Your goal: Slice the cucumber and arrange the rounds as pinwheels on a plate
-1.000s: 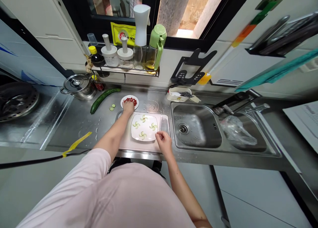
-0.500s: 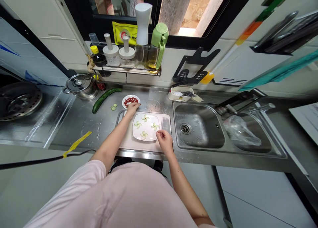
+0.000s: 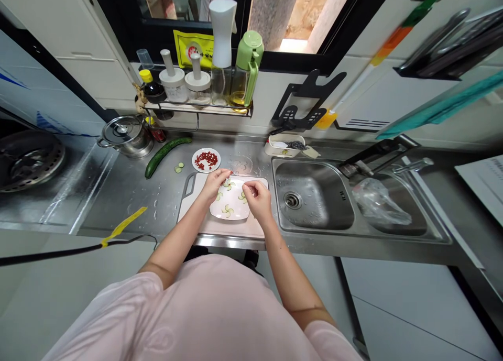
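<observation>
A white squarish plate (image 3: 230, 211) lies on the pale cutting board (image 3: 192, 203), with cucumber slices (image 3: 227, 210) arranged in pinwheel shapes on it. Over the plate's left side my left hand (image 3: 216, 185) is closed in a pinch, a tiny red piece (image 3: 231, 173) at its fingertips. My right hand (image 3: 258, 198) hovers above the plate's right side, thumb and fingers pinched together; whatever it may hold is too small to make out. Behind the board sits a small white dish (image 3: 194, 164) of red bits. Both hands hide parts of the pinwheels.
A whole cucumber (image 3: 161, 159) and a few loose slices (image 3: 178, 167) lie on the steel counter to the left, near a lidded pot (image 3: 128, 135). At right is a double sink (image 3: 314, 198) with a plastic bag (image 3: 379, 204). A rack (image 3: 196, 107) holds bottles and jars behind.
My left hand has moved from the dish of red bits toward me and right, over the plate, carrying a red piece. My right hand has risen slightly and come nearer the plate's middle.
</observation>
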The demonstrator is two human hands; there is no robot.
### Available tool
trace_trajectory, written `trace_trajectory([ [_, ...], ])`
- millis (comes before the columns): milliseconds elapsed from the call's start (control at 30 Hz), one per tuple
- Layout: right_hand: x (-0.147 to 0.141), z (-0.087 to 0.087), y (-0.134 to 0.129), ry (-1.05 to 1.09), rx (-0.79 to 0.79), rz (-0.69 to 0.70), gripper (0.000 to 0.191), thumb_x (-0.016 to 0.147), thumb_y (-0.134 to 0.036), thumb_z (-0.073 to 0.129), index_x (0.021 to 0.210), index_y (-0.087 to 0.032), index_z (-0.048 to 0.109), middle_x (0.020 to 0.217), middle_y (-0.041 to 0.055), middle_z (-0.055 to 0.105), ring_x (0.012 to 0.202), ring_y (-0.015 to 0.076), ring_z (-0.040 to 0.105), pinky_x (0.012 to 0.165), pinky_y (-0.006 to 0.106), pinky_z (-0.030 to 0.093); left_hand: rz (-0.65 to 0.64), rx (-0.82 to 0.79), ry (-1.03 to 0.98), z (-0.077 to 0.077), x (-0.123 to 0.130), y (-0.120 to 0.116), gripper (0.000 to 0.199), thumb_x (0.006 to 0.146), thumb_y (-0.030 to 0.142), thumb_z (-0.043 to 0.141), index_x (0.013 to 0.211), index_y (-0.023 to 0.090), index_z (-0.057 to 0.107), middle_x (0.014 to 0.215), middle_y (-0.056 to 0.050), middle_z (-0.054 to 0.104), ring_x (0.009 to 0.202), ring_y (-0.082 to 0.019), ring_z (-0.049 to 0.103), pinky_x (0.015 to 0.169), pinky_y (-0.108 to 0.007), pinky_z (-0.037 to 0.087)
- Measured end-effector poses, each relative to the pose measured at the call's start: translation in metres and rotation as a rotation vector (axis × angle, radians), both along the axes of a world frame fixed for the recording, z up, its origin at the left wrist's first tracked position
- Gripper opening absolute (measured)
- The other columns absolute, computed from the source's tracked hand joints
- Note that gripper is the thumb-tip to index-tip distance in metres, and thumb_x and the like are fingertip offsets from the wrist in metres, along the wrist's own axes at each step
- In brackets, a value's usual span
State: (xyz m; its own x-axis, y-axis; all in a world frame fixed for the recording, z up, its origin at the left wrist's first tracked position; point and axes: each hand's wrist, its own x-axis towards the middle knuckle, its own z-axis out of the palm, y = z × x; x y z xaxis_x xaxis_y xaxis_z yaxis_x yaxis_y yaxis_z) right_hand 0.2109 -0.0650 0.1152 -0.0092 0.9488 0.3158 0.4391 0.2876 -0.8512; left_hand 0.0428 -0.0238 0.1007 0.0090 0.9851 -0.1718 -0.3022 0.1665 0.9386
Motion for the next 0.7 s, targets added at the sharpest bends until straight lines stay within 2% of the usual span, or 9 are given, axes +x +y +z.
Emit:
trace_trajectory([
  [100, -0.006, 0.016, 0.003, 0.005, 0.042, 0.017, 0.014, 0.087, -0.03, 0.054, 0.081, -0.02, 0.061, 0.078, 0.0011, 0.061, 0.07, 0.0142, 0.051, 0.069, 0.028, 0.042, -0.015, -0.006, 0.015, 0.006, 0.006, -0.011, 0.027, 0.069, 0.04, 0.071, 0.077, 0.015, 0.065, 0.063, 0.004, 0.054, 0.055, -0.005, 0.041, 0.053, -0.019, 0.032],
  [200, -0.009, 0.024, 0.006, -0.022, 0.057, 0.028, 0.014, 0.088, -0.031, 0.053, 0.082, -0.021, 0.061, 0.079, 0.0016, 0.061, 0.071, 0.0149, 0.051, 0.069, 0.028, 0.042, -0.021, 0.01, 0.029, 0.011, 0.01, -0.018, 0.027, 0.069, 0.04, 0.072, 0.077, 0.015, 0.065, 0.066, 0.003, 0.057, 0.059, -0.006, 0.046, 0.058, -0.019, 0.036],
  [700, -0.008, 0.021, 0.006, -0.113, 0.074, 0.096, 0.016, 0.089, -0.029, 0.05, 0.077, -0.021, 0.058, 0.077, 0.0019, 0.059, 0.075, 0.0163, 0.051, 0.072, 0.03, 0.04, -0.093, 0.079, 0.116, 0.013, 0.012, -0.028, 0.027, 0.073, 0.042, 0.069, 0.079, 0.016, 0.066, 0.076, -0.001, 0.064, 0.072, -0.011, 0.053, 0.07, -0.023, 0.041],
])
